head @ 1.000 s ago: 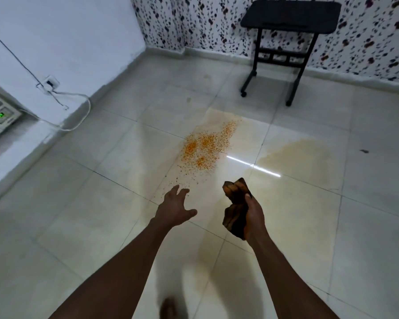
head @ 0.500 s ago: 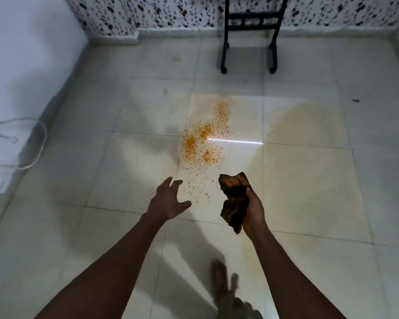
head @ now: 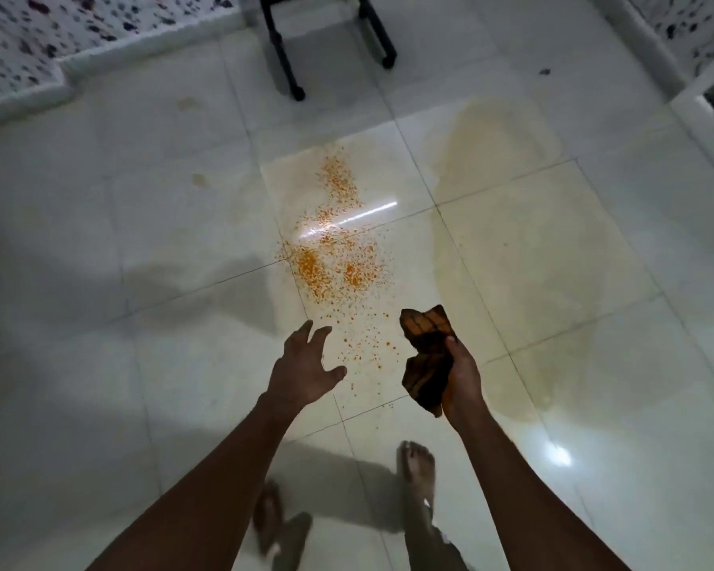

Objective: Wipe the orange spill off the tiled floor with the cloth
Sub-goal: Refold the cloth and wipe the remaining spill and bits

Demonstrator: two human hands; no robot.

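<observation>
An orange spill [head: 334,257] of scattered specks lies across the joints of the pale tiled floor [head: 161,224], just ahead of both hands. My right hand [head: 462,381] grips a crumpled dark brown striped cloth [head: 427,356], held in the air to the right of the spill's near edge. My left hand [head: 306,368] hovers above the floor with spread, relaxed fingers, left of the loose specks, holding nothing. Both forearms reach forward from the bottom of the view.
A black table's legs and casters [head: 293,88] stand beyond the spill near the speckled wall [head: 17,39]. A large yellowish stain [head: 520,249] spreads on the tiles to the right. My bare feet [head: 417,467] show at the bottom. A white ledge [head: 701,113] runs at right.
The view has come closer to the spill and tilted down, so the spill lies nearer my hands and my feet show. The cloth stays in my right hand; the left stays spread.
</observation>
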